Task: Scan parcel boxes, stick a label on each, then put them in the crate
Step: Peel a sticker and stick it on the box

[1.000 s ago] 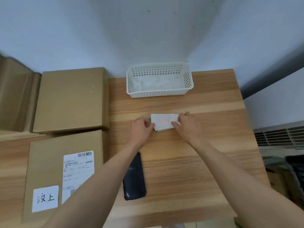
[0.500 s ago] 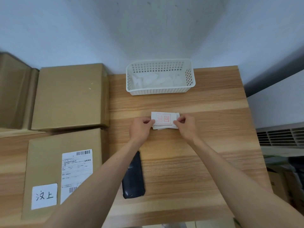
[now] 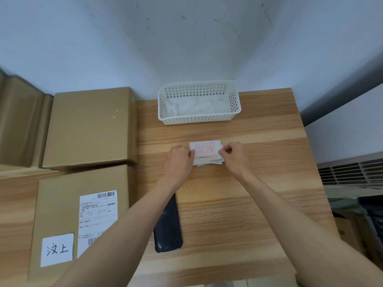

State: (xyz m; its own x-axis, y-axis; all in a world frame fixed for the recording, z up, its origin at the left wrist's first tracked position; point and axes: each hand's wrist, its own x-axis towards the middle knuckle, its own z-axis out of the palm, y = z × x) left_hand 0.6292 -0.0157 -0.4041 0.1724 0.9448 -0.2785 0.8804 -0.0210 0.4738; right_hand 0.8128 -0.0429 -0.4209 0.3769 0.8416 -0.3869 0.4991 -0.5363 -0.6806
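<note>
Both hands (image 3: 179,160) pinching label stack (image 3: 207,152)

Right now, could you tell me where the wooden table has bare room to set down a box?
Bare wood lies right of the black handheld scanner, below the right hand. Between the white plastic basket and white label stack: a narrow strip. Brown cardboard boxes crowd the left.

Handwritten "汉上" on white sticker (image 3: 57,250) at seven o'clock on near parcel box (image 3: 60,204), barcoded shipping label (image 3: 97,216) beside it reading "业务类型"; red "回" on label stack (image 3: 207,151).
</note>
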